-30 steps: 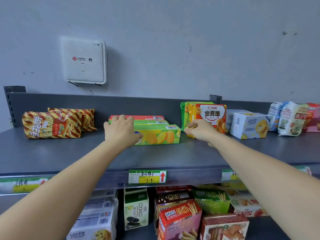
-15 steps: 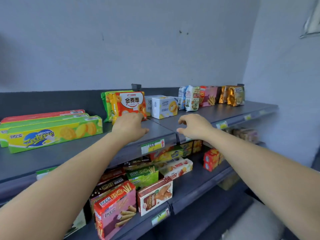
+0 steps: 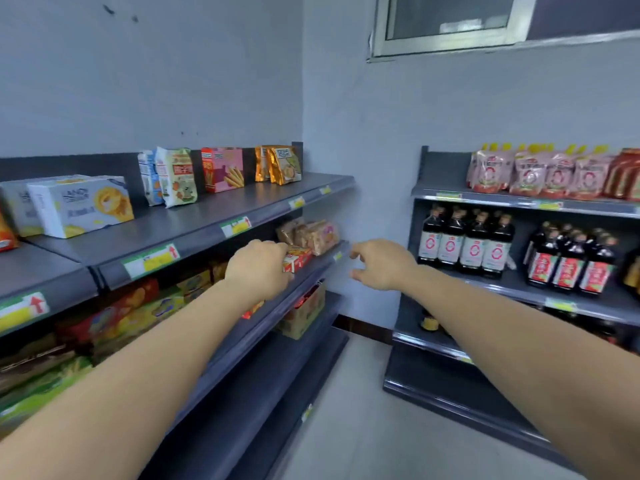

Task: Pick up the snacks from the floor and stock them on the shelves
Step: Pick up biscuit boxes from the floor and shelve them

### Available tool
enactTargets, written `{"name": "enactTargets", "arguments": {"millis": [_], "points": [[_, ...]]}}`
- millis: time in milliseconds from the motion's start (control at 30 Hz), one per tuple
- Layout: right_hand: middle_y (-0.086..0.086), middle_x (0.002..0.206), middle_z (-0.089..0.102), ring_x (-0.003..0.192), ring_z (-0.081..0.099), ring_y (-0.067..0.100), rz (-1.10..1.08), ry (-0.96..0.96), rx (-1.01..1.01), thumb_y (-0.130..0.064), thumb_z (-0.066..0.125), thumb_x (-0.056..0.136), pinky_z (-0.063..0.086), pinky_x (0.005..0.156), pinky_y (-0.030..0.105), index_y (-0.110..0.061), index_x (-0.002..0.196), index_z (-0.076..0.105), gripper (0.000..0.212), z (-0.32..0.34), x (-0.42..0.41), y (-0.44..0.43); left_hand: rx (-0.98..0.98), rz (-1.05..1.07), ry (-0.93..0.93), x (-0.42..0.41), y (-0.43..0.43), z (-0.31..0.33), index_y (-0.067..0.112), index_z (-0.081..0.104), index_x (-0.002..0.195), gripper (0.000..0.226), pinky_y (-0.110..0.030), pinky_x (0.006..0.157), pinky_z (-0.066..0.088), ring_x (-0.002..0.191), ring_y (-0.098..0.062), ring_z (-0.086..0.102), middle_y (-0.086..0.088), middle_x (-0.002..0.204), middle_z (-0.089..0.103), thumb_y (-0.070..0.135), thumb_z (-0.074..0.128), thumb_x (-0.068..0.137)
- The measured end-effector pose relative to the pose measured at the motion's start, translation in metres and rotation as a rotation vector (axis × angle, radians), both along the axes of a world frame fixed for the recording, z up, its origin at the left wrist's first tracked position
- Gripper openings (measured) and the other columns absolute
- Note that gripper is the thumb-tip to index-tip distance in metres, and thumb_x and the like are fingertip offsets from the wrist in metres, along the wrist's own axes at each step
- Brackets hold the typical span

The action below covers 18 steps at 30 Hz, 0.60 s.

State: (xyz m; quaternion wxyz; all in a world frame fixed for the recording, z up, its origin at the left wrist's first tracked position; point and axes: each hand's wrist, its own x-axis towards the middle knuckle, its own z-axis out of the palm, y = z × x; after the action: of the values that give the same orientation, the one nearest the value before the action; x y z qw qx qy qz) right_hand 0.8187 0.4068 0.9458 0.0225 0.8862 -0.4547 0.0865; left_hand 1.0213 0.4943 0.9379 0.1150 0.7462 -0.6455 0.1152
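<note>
My left hand (image 3: 258, 268) hangs in the air in front of the second shelf (image 3: 311, 268), fingers loosely curled and holding nothing, right beside a small red-and-yellow box (image 3: 299, 258). My right hand (image 3: 381, 265) floats over the aisle past the shelf's end, fingers loosely bent and empty. On the top shelf (image 3: 207, 221) stand a white biscuit box (image 3: 79, 206), pale snack bags (image 3: 176, 178), a pink box (image 3: 223, 169) and orange bags (image 3: 282, 164). Brown packets (image 3: 313, 233) sit at the second shelf's far end. No snack shows on the floor (image 3: 346, 427).
A second shelving unit (image 3: 519, 296) at the right carries dark bottles (image 3: 467, 244) and pink pouches (image 3: 526, 173). A cardboard box (image 3: 301, 317) sits on a lower shelf in the corner. Lower left shelves hold several snack boxes. A window (image 3: 446, 22) is high on the wall.
The view swung right, away from the long green biscuit boxes. Both hands left the top shelf empty and dropped to the height of the second shelf.
</note>
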Motion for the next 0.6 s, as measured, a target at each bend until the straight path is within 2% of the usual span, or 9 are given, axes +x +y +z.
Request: {"name": "enactTargets", "arguments": {"millis": [133, 200, 267, 333, 433, 600], "points": [[0.007, 0.132, 0.057, 0.12, 0.052, 0.027, -0.106, 0.033, 0.024, -0.037, 0.056, 0.093, 0.044, 0.092, 0.035, -0.017, 0.133, 0.051, 0.045, -0.02, -0.093, -0.029, 0.055, -0.117, 0.051, -0.081, -0.05, -0.024, 0.012, 0.056, 0.107, 0.032, -0.037, 0.081, 0.047, 0.109, -0.032, 0.056, -0.012, 0.116, 0.061, 0.038, 0.06, 0.087], [0.007, 0.133, 0.056, 0.12, 0.052, 0.027, -0.153, 0.047, 0.034, -0.038, 0.055, 0.094, 0.042, 0.087, 0.032, -0.016, 0.134, 0.05, 0.046, -0.03, -0.137, -0.038, 0.082, -0.182, 0.045, -0.12, -0.072, -0.036, 0.012, 0.056, 0.114, 0.035, -0.037, 0.082, 0.045, 0.111, -0.032, 0.055, -0.012, 0.118, 0.06, 0.035, 0.06, 0.089], [0.007, 0.131, 0.057, 0.118, 0.053, 0.027, -0.206, 0.064, 0.046, -0.037, 0.054, 0.094, 0.04, 0.082, 0.03, -0.015, 0.132, 0.052, 0.044, -0.039, -0.18, -0.045, 0.098, -0.245, 0.055, -0.159, -0.094, -0.049, 0.013, 0.053, 0.127, 0.045, -0.037, 0.09, 0.047, 0.116, -0.03, 0.053, -0.012, 0.125, 0.058, 0.037, 0.06, 0.089], [0.006, 0.129, 0.058, 0.116, 0.054, 0.027, -0.277, 0.064, 0.075, -0.038, 0.054, 0.095, 0.046, 0.085, 0.033, -0.017, 0.133, 0.052, 0.044, -0.048, -0.219, -0.051, 0.12, -0.3, 0.077, -0.196, -0.113, -0.062, 0.014, 0.05, 0.133, 0.05, -0.041, 0.096, 0.046, 0.121, -0.029, 0.051, -0.011, 0.13, 0.056, 0.037, 0.06, 0.09], [0.005, 0.128, 0.059, 0.114, 0.055, 0.027, -0.38, 0.064, 0.118, -0.04, 0.055, 0.094, 0.05, 0.088, 0.038, -0.02, 0.134, 0.051, 0.045, -0.064, -0.274, -0.058, 0.159, -0.362, 0.083, -0.249, -0.138, -0.078, 0.013, 0.052, 0.13, 0.047, -0.041, 0.097, 0.046, 0.122, -0.029, 0.049, -0.009, 0.131, 0.056, 0.038, 0.06, 0.091], [0.005, 0.126, 0.06, 0.113, 0.056, 0.027, -0.527, 0.058, 0.166, -0.04, 0.056, 0.093, 0.05, 0.087, 0.036, -0.017, 0.129, 0.054, 0.043, -0.089, -0.355, -0.067, 0.212, -0.509, 0.066, -0.331, -0.176, -0.1, 0.014, 0.053, 0.128, 0.044, -0.039, 0.092, 0.048, 0.118, -0.027, 0.05, -0.008, 0.127, 0.057, 0.038, 0.059, 0.091]]}}
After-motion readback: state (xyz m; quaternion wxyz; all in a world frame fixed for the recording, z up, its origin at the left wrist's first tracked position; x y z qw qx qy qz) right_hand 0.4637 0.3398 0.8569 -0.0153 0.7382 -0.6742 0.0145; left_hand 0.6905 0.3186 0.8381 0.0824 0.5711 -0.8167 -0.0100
